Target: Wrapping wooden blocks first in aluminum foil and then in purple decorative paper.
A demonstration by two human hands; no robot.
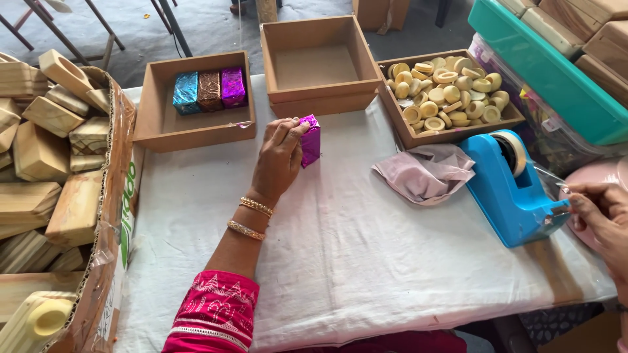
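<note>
- From my remote seat, the purple foil-wrapped block [311,140] stands upright on the white cloth-covered table [340,255], just in front of the empty wooden box [317,65].
- My left hand [278,159] is clamped on that block, fingertips over its top and left side; the side under my fingers is hidden from me.
- My right hand [598,212] is at the right edge of the view, well apart from the left. Its fingers are pinched together at the cutter end of the blue tape dispenser [513,186]. I think they nip a strip of clear tape, but the tape is too faint to make out, and part of the hand is cut off by the frame.
- A crumpled pale cloth [425,173] lies between the block and the dispenser, touching the dispenser's base.
- Behind the block on the left, a wooden tray [157,121] holds three wrapped blocks [209,90] side by side: blue, brown, purple.
- Behind on the right, another wooden tray [409,134] is heaped with round cream-coloured wooden pieces [445,91].
- On the far left a cardboard carton [108,248] is full of bare wooden blocks, cut off by the edge.
- A teal bin lid [549,72] shows top right, its contents blurred.
</note>
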